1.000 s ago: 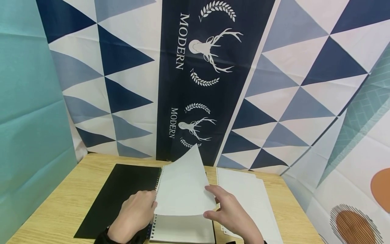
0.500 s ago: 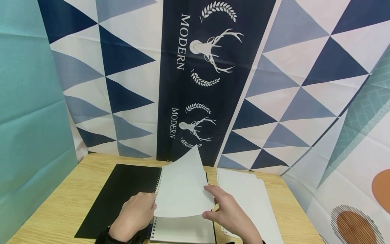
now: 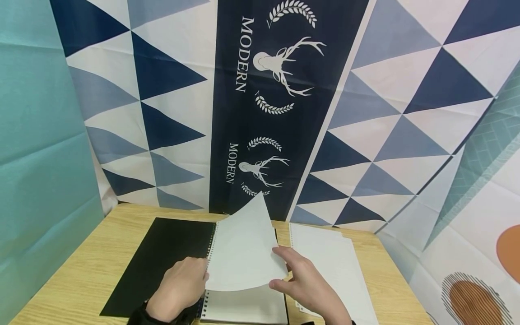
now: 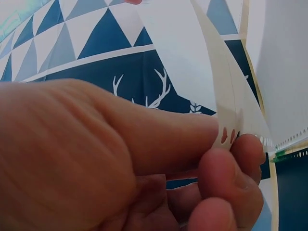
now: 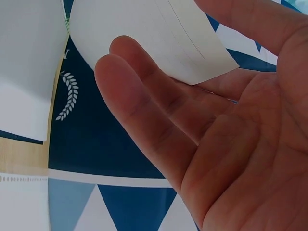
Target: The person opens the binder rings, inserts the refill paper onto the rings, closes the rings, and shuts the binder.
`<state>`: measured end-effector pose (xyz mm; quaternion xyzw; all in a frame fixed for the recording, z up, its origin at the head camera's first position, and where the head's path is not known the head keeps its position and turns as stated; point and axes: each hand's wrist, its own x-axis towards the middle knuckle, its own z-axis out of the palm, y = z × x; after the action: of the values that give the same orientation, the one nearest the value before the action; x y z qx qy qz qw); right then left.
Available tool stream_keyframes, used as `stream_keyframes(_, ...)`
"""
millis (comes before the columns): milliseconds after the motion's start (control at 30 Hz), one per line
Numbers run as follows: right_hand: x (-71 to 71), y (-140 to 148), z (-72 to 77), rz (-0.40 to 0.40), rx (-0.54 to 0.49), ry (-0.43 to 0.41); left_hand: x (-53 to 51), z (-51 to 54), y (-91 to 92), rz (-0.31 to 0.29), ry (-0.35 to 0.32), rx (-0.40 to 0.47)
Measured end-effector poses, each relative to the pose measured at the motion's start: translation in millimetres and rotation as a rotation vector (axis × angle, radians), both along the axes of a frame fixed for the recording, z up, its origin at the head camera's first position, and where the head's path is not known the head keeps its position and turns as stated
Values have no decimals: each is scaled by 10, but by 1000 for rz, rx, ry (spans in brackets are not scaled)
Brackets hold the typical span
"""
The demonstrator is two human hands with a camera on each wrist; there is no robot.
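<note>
Left hand (image 3: 178,284): pinching white, hole-edged paper sheet (image 3: 243,253). Right hand (image 3: 306,280): fingers apart, resting at its margin. You're wanting gentle, even tension.

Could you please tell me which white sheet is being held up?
It is the raised sheet over the open notebook, pinched by the left hand; the notebook page below and the loose sheets at right lie flat.
</note>
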<state>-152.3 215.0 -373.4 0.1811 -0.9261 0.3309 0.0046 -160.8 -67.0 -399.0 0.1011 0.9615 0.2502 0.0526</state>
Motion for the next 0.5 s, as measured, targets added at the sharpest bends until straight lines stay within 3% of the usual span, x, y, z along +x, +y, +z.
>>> stream_keyframes(500,1,6,-8,21,2,29,2,-8,-9,-7,12,-5)
